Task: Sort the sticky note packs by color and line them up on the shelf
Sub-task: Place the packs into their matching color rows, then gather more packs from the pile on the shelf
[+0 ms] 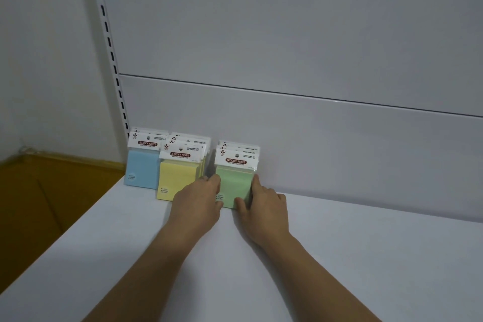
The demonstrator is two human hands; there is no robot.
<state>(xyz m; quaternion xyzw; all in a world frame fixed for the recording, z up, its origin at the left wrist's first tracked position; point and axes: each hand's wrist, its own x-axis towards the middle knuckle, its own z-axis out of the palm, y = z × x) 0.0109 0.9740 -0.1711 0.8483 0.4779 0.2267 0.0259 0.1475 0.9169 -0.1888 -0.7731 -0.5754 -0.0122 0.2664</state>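
Three groups of sticky note packs lean upright against the back panel of the white shelf (339, 256). Blue packs (142, 170) stand at the far left, yellow packs (176, 178) beside them, and green packs (235, 181) to the right after a small gap. My left hand (198, 198) presses against the left side of the green packs, its fingers between the yellow and green groups. My right hand (261, 204) holds the green packs' right side and lower front. Both hands clasp the green stack between them.
A slotted metal upright (109, 42) runs up the left of the back panel. An open brown cardboard box (39, 204) sits beyond the shelf's left edge. A horizontal seam (313, 95) crosses the back panel. Bare shelf surface extends to the right of the green packs.
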